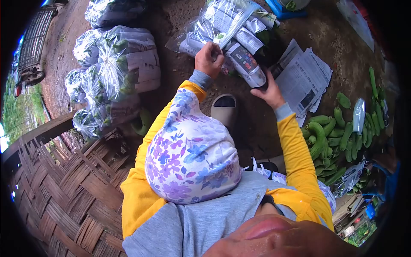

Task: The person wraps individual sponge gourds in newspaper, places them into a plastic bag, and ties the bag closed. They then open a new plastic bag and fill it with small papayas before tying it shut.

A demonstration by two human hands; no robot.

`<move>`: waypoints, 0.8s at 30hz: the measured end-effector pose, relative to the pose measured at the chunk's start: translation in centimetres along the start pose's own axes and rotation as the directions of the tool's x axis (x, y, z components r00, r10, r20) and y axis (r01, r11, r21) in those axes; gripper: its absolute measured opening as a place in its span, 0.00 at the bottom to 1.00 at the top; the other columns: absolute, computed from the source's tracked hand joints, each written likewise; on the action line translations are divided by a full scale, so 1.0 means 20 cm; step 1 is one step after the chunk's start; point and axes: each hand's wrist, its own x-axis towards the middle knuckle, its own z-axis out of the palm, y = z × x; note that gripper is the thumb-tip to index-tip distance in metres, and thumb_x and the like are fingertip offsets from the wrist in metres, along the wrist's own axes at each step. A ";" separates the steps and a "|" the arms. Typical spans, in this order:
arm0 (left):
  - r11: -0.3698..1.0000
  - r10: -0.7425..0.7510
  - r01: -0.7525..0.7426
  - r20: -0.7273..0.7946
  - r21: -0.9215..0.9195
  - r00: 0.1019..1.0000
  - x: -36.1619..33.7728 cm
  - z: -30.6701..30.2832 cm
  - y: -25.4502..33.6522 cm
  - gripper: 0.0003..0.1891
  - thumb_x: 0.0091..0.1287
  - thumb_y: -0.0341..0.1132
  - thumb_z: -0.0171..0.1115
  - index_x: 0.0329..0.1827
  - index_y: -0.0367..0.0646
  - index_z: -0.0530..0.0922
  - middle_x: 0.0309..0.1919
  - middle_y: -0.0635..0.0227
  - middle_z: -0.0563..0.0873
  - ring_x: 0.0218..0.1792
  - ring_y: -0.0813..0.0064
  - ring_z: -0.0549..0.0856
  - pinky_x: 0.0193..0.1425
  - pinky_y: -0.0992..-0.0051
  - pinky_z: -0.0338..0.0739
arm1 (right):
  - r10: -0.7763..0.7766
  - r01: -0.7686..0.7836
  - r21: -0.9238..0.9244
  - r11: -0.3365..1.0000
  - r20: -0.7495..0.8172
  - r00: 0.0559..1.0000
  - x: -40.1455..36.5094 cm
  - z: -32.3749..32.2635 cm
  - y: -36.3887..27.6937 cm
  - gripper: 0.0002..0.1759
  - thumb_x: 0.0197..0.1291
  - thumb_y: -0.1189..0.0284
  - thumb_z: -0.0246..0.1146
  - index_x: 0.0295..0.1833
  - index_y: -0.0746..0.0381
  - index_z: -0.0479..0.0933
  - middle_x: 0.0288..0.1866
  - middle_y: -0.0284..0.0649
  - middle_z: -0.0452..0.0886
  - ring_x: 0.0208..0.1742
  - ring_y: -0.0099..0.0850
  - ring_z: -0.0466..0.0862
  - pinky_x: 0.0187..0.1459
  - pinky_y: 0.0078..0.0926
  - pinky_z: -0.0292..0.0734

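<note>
My right hand [269, 92] grips the lower end of a newspaper-wrapped roll [246, 66], thumb on the near side; what the paper encloses is hidden. The roll's upper end lies at the mouth of a clear plastic bag [227, 21] packed with similar paper rolls and some green leaves. At the bag's near edge, my left hand [209, 60] is closed, fingers pinched on the plastic. Just right of my right hand, a stack of newspaper sheets [306, 77] lies on the ground.
Several filled clear bags [113, 64] stand at the left. Green cucumber-like vegetables [329, 137] are heaped at the right, with a clear plastic wrapper [359, 115] among them. A woven bamboo panel [68, 192] is at lower left. A blue container [284, 9] sits at the top.
</note>
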 end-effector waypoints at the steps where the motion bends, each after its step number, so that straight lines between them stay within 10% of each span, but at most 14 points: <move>1: 1.000 -0.001 0.001 -0.001 0.004 1.000 0.00 0.00 0.00 0.06 0.49 0.26 0.59 0.30 0.40 0.72 0.21 0.70 0.77 0.25 0.81 0.76 0.32 0.79 0.72 | 0.076 -0.070 0.108 0.992 -0.048 0.996 -0.05 0.01 0.10 0.42 0.45 0.67 0.71 0.64 0.64 0.58 0.54 0.42 0.73 0.51 0.28 0.75 0.44 0.22 0.75; 4: 0.993 0.084 -0.082 -0.018 0.086 0.996 0.00 0.00 0.03 0.06 0.49 0.26 0.60 0.29 0.40 0.72 0.21 0.67 0.77 0.23 0.76 0.77 0.31 0.78 0.73 | 0.440 -0.424 0.317 0.849 0.021 0.898 -0.03 -0.02 0.04 0.33 0.47 0.71 0.70 0.59 0.66 0.64 0.42 0.38 0.78 0.33 0.22 0.78 0.31 0.16 0.73; 7: 0.967 0.174 -0.168 -0.012 0.191 0.985 0.00 0.00 0.09 0.07 0.47 0.26 0.61 0.26 0.41 0.71 0.23 0.61 0.77 0.26 0.60 0.79 0.31 0.70 0.74 | 0.332 -0.296 0.305 0.905 -0.071 0.941 0.08 -0.01 -0.08 0.26 0.49 0.74 0.68 0.54 0.67 0.70 0.32 0.33 0.80 0.21 0.16 0.73 0.23 0.12 0.68; 13: 0.919 0.254 -0.248 0.020 0.308 0.967 -0.01 0.01 0.13 0.06 0.49 0.26 0.59 0.24 0.40 0.70 0.21 0.59 0.75 0.25 0.57 0.78 0.30 0.65 0.73 | 0.031 -0.077 -0.166 0.983 -0.263 0.964 0.23 0.20 -0.13 0.22 0.48 0.58 0.68 0.38 0.66 0.78 0.27 0.48 0.81 0.28 0.42 0.83 0.29 0.33 0.75; 14: 0.903 0.262 -0.260 0.040 0.342 0.964 -0.01 0.01 0.13 0.05 0.51 0.26 0.59 0.24 0.41 0.70 0.21 0.59 0.76 0.26 0.56 0.78 0.29 0.64 0.73 | -0.038 -0.043 -0.320 0.946 -0.241 0.970 0.27 0.22 -0.13 0.21 0.51 0.57 0.65 0.32 0.67 0.78 0.21 0.45 0.79 0.22 0.30 0.81 0.25 0.30 0.72; 15: 0.895 0.244 -0.248 0.060 0.371 0.968 -0.02 0.01 0.13 0.05 0.51 0.27 0.59 0.24 0.41 0.70 0.22 0.59 0.76 0.26 0.56 0.79 0.30 0.64 0.73 | 0.098 -0.178 -0.318 0.931 -0.252 0.963 0.31 0.23 -0.18 0.28 0.47 0.47 0.64 0.33 0.65 0.79 0.26 0.53 0.78 0.33 0.50 0.80 0.33 0.40 0.75; 17: 0.874 0.221 -0.241 0.099 0.421 0.970 -0.02 -0.01 0.11 0.06 0.52 0.29 0.60 0.25 0.42 0.71 0.22 0.60 0.76 0.27 0.56 0.79 0.30 0.63 0.73 | 0.046 -0.173 -0.429 0.887 -0.291 0.956 0.32 0.24 -0.16 0.26 0.47 0.49 0.65 0.27 0.66 0.78 0.24 0.51 0.79 0.29 0.45 0.81 0.27 0.37 0.73; 21: 0.762 0.014 -0.131 0.186 0.634 0.982 -0.03 -0.04 0.31 0.06 0.53 0.34 0.64 0.28 0.45 0.76 0.27 0.59 0.81 0.30 0.57 0.81 0.33 0.66 0.75 | 0.057 -0.131 -0.318 0.939 -0.234 0.971 0.27 0.20 -0.23 0.26 0.45 0.51 0.67 0.30 0.68 0.77 0.27 0.56 0.78 0.33 0.50 0.80 0.34 0.42 0.76; 24: 0.726 0.204 -0.276 0.185 0.630 0.961 0.04 -0.07 0.44 0.05 0.52 0.31 0.64 0.29 0.42 0.76 0.28 0.60 0.82 0.30 0.60 0.81 0.36 0.66 0.75 | 0.175 -0.218 -0.475 0.852 -0.133 0.975 0.14 -0.02 -0.38 0.27 0.46 0.54 0.66 0.43 0.66 0.74 0.31 0.54 0.80 0.36 0.53 0.79 0.41 0.44 0.75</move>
